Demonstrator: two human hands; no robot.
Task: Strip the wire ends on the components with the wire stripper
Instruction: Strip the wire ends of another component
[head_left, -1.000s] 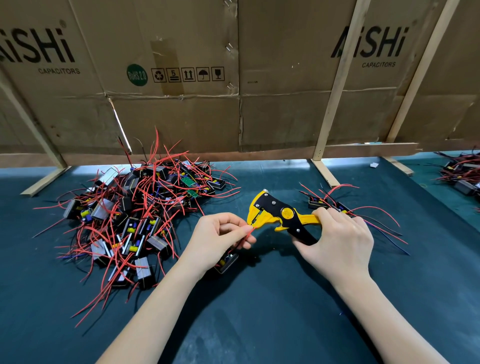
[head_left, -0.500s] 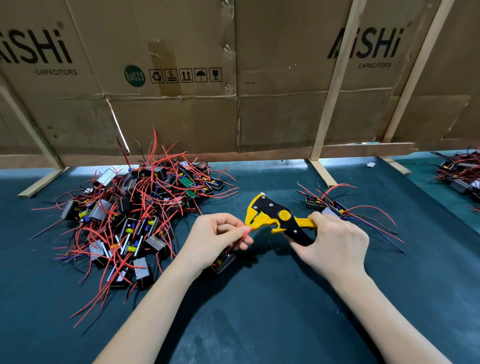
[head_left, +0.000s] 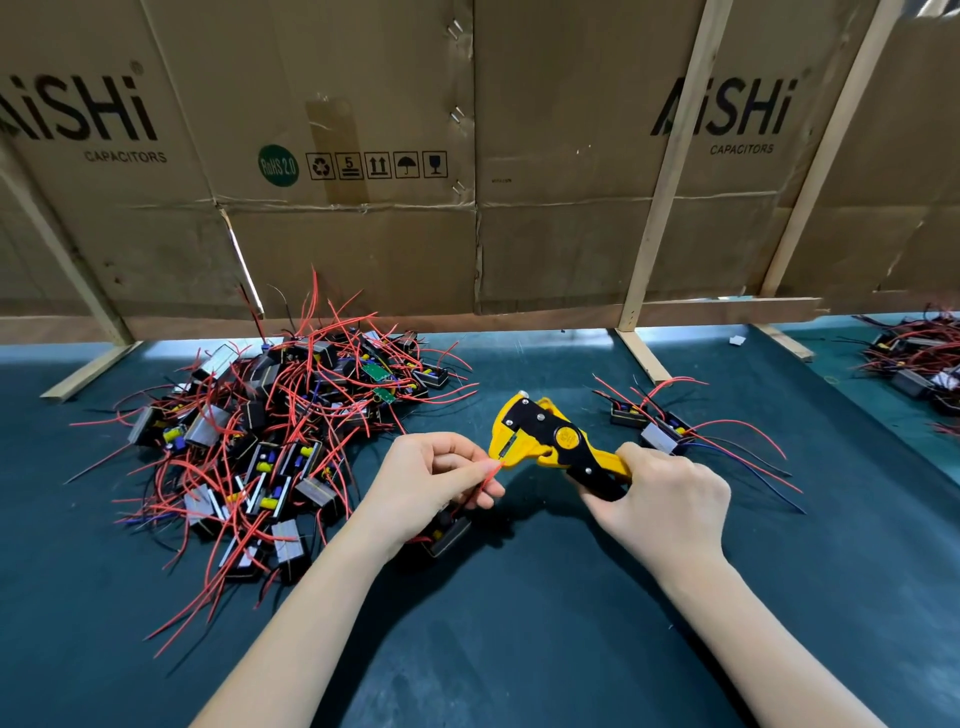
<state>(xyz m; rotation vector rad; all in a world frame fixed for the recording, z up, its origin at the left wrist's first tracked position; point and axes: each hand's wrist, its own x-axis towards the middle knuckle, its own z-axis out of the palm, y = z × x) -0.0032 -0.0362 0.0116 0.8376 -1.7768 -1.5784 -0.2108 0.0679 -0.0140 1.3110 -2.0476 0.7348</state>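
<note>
My right hand (head_left: 662, 499) grips the handles of a yellow and black wire stripper (head_left: 545, 436), whose jaws point left. My left hand (head_left: 431, 483) pinches a red wire (head_left: 491, 474) between thumb and fingers, and the wire's tip sits right at the stripper's jaws. A small black component (head_left: 448, 532) hangs from that wire under my left hand, partly hidden by it. A big pile of components with red wires (head_left: 270, 441) lies to the left on the dark green mat.
Two components with red, black and blue wires (head_left: 660, 426) lie just behind my right hand. Another heap (head_left: 919, 364) sits at the far right edge. A cardboard wall on wooden struts (head_left: 639, 358) closes off the back of the mat (head_left: 519, 623).
Both hands and the stripper have stayed nearly in place. The red wire tip has come a little closer to the jaws.
</note>
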